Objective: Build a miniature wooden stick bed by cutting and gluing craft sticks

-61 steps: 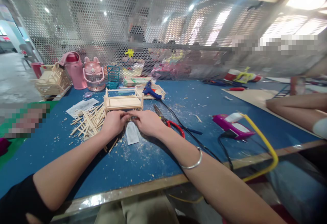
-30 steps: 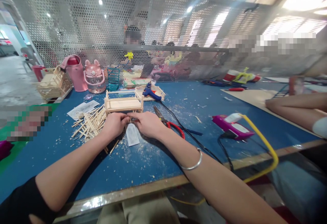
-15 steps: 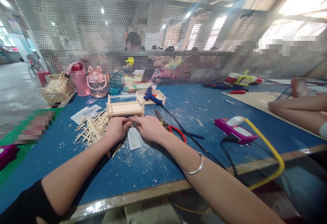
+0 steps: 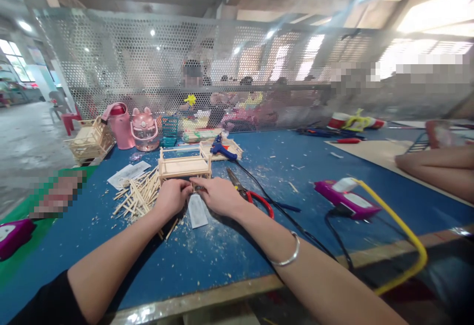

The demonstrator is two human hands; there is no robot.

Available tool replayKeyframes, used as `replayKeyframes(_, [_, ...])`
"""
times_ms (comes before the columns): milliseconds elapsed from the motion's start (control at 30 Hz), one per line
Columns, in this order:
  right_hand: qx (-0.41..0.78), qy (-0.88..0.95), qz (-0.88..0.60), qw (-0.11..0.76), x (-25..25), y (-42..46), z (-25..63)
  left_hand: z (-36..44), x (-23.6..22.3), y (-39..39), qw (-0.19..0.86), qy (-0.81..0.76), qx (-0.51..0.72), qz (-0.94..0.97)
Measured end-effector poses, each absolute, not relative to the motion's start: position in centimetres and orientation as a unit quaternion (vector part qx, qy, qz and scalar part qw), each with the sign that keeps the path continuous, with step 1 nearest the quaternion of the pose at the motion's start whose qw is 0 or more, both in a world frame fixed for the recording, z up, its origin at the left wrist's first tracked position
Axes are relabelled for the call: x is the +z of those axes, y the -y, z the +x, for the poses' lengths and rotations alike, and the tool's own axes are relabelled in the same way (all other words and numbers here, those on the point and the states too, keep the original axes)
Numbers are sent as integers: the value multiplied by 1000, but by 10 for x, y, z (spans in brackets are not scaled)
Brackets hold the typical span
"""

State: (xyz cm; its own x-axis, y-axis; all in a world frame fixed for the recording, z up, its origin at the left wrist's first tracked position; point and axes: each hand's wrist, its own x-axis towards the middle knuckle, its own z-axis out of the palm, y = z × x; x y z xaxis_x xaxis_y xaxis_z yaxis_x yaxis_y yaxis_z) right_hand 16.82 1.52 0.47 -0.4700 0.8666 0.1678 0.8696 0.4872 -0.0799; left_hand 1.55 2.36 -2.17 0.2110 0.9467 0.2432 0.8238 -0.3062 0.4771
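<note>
My left hand (image 4: 171,199) and my right hand (image 4: 218,195) meet at the front of a small wooden stick model (image 4: 185,166), which resembles a little bed with posts and rails. The left fingers are closed in a pinch. My right thumb and index finger come together against them, and whatever is between the fingertips is too small to make out. Just below the fingertips lies a white paper slip (image 4: 198,214). Loose wooden sticks (image 4: 138,195) are heaped left of my left hand. Red-handled pliers (image 4: 261,201) lie to the right of my right hand.
Behind the model a blue glue gun (image 4: 224,151) rests on another wooden piece, its cord trailing right. Pink bottles (image 4: 144,132) stand at the back left. A purple power strip (image 4: 348,199) with a yellow cable lies right. Another person's arm (image 4: 437,164) rests at far right.
The view has tilted up slightly, so everything sits a little lower in the picture. My hands stay together at the model's front, with their fingers barely changed.
</note>
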Motion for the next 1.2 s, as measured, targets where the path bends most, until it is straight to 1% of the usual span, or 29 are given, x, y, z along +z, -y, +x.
replayKeyframes(333, [-4, 860, -497, 119, 2, -18, 170, 15, -22, -23, 124, -574, 261, 766])
replayKeyframes(700, [-33, 863, -499, 75, 4, -19, 169, 15, -23, -23, 126, -571, 266, 767])
replayKeyframes(1200, [-40, 868, -483, 106, 3, -18, 170, 12, -20, -24, 143, -569, 254, 769])
